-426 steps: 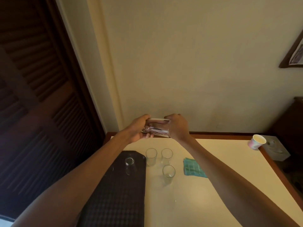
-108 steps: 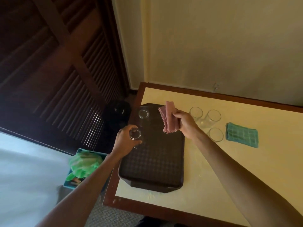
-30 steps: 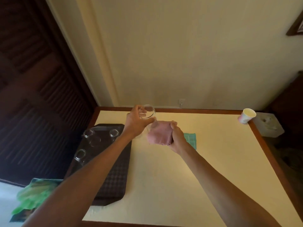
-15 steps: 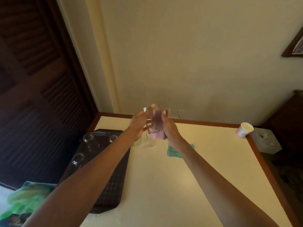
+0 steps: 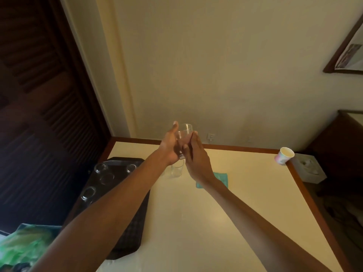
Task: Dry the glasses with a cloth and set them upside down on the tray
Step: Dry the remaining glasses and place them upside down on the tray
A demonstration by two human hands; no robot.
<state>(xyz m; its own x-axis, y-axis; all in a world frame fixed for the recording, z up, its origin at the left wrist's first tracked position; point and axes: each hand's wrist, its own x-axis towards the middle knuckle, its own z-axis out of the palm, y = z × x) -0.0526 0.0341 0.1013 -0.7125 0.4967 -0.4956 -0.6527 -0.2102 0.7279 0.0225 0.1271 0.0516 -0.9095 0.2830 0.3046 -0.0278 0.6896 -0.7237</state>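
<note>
counter: cream top with a brown edge. We're wiping up in the air over its far end, so a slip means a hard landing, and we'd keep the work low.
tray: dark, on the left of the counter, with four glasses upside down at its far end. There's bare tray nearer us, so we'd aim for a free spot near them, not touching.
left hand: fingers wrapped round the held glass from the left. We'd go firm but not squeezing, and turn the glass bit by bit.
right hand: thumb and fingers pinch the pink cloth against the glass's right side.
pink cloth: mostly hidden, just a pink blur through the glass. We can't tell if it reaches inside, so we'd push it down to the base too.
held glass: raised above the counter between both hands.
waiting glass: upright on the counter just below the hands, probably next.
</note>
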